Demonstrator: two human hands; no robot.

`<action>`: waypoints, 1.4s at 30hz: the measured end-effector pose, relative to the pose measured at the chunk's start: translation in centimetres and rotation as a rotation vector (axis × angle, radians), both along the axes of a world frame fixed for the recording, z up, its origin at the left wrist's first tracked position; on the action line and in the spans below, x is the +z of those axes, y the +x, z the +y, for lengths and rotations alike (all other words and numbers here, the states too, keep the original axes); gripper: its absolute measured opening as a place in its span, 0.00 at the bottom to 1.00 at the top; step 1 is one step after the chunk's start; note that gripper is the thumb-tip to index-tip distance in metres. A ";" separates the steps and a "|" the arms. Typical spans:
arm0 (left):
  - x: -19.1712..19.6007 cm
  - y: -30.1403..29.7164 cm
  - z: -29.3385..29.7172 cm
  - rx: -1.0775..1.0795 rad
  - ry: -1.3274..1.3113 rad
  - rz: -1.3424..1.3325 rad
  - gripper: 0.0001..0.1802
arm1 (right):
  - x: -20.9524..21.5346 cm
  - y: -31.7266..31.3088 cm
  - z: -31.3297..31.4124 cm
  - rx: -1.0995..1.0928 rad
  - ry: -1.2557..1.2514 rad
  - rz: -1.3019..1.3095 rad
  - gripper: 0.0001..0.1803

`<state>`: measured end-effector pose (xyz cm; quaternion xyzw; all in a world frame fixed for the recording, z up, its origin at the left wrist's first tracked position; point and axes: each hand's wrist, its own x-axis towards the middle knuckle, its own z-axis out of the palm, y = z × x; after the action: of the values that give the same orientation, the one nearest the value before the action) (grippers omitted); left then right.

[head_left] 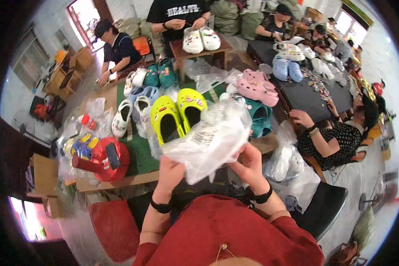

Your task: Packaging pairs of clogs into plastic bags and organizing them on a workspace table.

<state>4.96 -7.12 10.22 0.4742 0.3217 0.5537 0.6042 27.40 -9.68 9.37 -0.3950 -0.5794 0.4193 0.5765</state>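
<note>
A clear plastic bag [210,144] is being gripped in the middle of the frame by the left hand [170,173] and right hand [250,166], fingers closed on its lower edges, so it is being kept spread out just below the yellow clogs [177,114].

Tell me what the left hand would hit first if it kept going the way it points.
Probably the clear plastic bag that the left hand already grips; beyond it, the yellow-green clogs, though depth is unclear.

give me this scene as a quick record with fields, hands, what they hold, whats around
left hand: grips the lower left edge of a clear plastic bag
right hand: grips the bag's right edge
in front: pair of yellow-green clogs on the table
left of hands: red tape dispenser
further back: white clogs, pink clogs
</note>
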 end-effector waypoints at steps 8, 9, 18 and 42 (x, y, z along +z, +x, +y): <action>-3.2 -2.3 2.6 0.207 -0.113 -0.204 0.26 | -0.1 2.2 1.6 -0.285 0.111 0.010 0.40; -3.6 -2.2 2.5 0.155 -0.114 -0.187 0.25 | -0.8 2.4 2.0 -0.186 -0.016 0.073 0.53; -6.4 -4.8 2.8 -0.054 0.375 0.155 0.21 | -0.9 2.7 4.0 -0.048 -0.239 0.637 0.07; -5.5 -9.6 2.7 0.007 -0.163 -0.008 0.34 | -0.3 1.5 12.7 -0.103 -0.120 0.173 0.11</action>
<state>-4.65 -4.46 4.68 0.4197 0.3651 0.5299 0.6402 28.86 3.00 9.05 -0.4204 -0.4805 0.4557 0.6202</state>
